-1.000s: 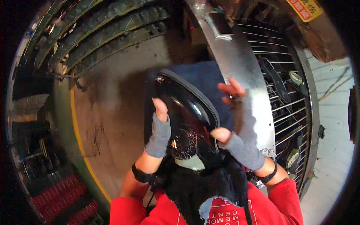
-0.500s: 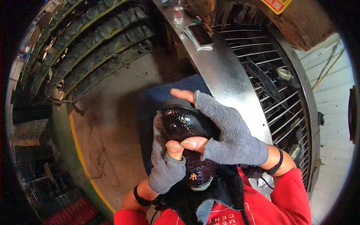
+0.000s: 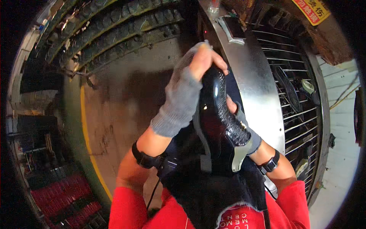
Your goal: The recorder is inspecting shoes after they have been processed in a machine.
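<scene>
A glossy black shoe upper (image 3: 220, 100) is stretched over a shoe last, whose pale end (image 3: 240, 155) sticks out near my body. It is tilted on its side above my dark apron (image 3: 183, 168), toe pointing away from me. My left hand (image 3: 185, 86), in a grey fingerless glove, curls over the toe end with its fingertips on the leather. On the right side, my gloved right hand (image 3: 243, 120) holds the shoe around its middle and heel; most of its fingers are hidden behind the shoe.
A steel bench (image 3: 263, 95) runs along my right, bearing a phone on a cloth (image 3: 232, 31) and a bottle (image 3: 214, 5). Beyond it, a metal-bar rack (image 3: 291, 51) carries a dark sole-shaped piece (image 3: 286, 89). Shelves of shoe-like items (image 3: 126, 17) stand far left; a yellow line (image 3: 84, 126) crosses the floor.
The shoe has rolled onto its side and its toe has moved away from me. My left hand has moved up to the toe; my right has shifted down toward the heel.
</scene>
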Demonstrator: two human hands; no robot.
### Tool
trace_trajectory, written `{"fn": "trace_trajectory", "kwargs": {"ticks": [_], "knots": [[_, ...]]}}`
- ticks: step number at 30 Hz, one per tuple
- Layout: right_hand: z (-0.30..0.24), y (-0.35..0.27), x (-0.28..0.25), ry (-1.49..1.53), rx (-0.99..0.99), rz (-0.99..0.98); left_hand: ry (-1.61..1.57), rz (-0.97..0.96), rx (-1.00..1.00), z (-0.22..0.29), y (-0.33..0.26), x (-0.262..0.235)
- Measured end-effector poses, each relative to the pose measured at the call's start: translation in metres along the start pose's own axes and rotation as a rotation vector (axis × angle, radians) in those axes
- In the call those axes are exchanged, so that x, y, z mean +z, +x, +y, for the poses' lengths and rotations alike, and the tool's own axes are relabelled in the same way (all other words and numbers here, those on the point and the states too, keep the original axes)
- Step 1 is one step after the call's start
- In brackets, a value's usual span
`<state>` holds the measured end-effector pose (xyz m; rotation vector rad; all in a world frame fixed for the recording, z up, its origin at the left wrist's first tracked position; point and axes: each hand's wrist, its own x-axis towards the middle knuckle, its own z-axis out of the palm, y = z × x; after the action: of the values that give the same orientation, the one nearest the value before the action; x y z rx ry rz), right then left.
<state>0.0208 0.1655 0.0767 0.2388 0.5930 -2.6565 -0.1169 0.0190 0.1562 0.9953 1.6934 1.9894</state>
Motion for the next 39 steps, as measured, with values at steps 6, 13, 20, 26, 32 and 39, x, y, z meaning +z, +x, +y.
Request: {"fn": "trace_trajectory", "kwargs": {"ticks": [6, 13, 20, 26, 32, 39], "knots": [[0.016, -0.047, -0.015, 0.042, 0.099, 0.440, -0.138, 0.294, -0.086, -0.044, -0.027, 0.000], [0.017, -0.067, -0.009, -0.577, 0.076, 0.401, 0.032, 0.503, -0.223, -0.045, -0.074, 0.048], [-0.022, -0.088, -0.034, -0.181, -0.149, 0.632, -0.063, 0.006, -0.341, -0.087, -0.054, 0.022], [-0.119, -0.262, -0.134, -0.900, -0.520, 1.108, -0.090, 0.167, -0.630, -0.110, -0.106, 0.002], [-0.132, -0.327, -0.156, -2.214, 0.257, 1.846, -0.090, 0.111, -0.505, -0.128, -0.113, -0.002], [-0.191, -0.161, -0.229, -1.916, -0.612, 1.134, -0.053, 0.079, -0.553, -0.128, -0.108, 0.002]]}}
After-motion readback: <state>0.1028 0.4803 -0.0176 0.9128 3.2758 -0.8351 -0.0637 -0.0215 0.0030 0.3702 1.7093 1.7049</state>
